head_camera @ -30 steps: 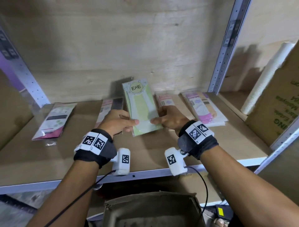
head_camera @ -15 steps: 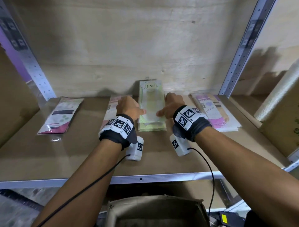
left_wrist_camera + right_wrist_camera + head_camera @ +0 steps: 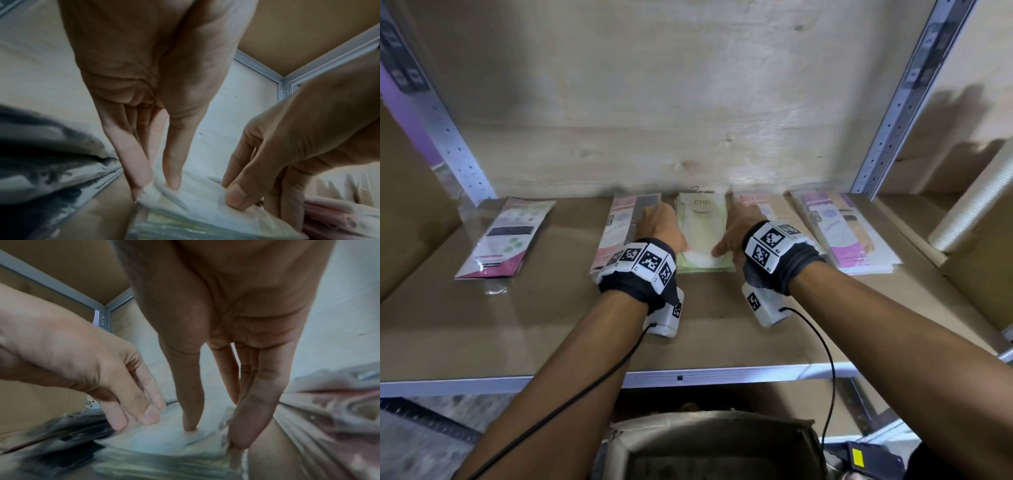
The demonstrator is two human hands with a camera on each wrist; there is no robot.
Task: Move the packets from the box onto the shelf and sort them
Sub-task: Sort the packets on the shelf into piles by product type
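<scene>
A stack of pale green packets (image 3: 703, 240) lies flat at the back middle of the shelf (image 3: 551, 325). My left hand (image 3: 659, 222) flanks its left side and my right hand (image 3: 736, 233) its right side. In the left wrist view the left hand (image 3: 158, 183) has straight fingers along the stack's left edge and its thumb tip on the top packet (image 3: 195, 216). In the right wrist view the right hand (image 3: 213, 434) presses its thumb on the top packet (image 3: 164, 439), its fingers straight down the right edge. The cardboard box (image 3: 709, 442) stands below the shelf; its inside is dark.
A pink and dark packet stack (image 3: 619, 236) lies left of the green one, a pink packet (image 3: 753, 205) right of it, and a purple-pink stack (image 3: 842, 233) farther right. One packet (image 3: 506, 236) lies far left. Metal uprights (image 3: 900, 113) frame the bay. A white cup roll (image 3: 969, 205) leans at right.
The green packet, held tilted in both hands a second ago, now lies flat on the green stack. Both hands moved deeper into the shelf and now press on it from either side.
</scene>
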